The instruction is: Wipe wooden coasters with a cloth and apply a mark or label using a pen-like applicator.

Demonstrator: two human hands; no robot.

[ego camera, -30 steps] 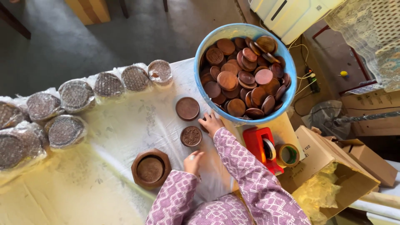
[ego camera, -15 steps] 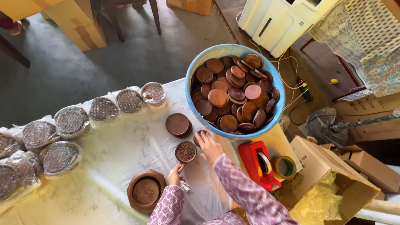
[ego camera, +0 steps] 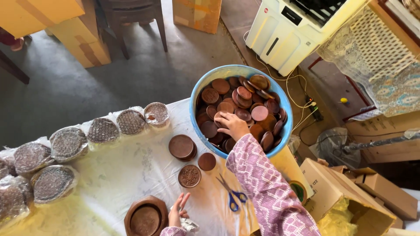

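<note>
Brown wooden discs [ego camera: 239, 107] fill round blue plastic basin [ego camera: 199, 89] | right hand [ego camera: 232, 125] grasping one | left hand [ego camera: 178, 209] spread, empty | bubble-wrapped discs [ego camera: 103, 130] line counter's far edge | three unwrapped

A cloth-covered table [ego camera: 131, 175] crowded with brown wooden discs.
On it sit a blue tub [ego camera: 283, 105], wrapped discs [ego camera: 103, 130], loose discs [ego camera: 181, 147], an octagonal tray [ego camera: 145, 217] and blue-handled scissors [ego camera: 232, 194].

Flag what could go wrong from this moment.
The blue tub overhangs the table edge, and the right hand digging into its wooden discs could tip it. The sleeve passes close over the scissors and might drag them off. The left hand hovers near the octagonal wooden tray.
</note>
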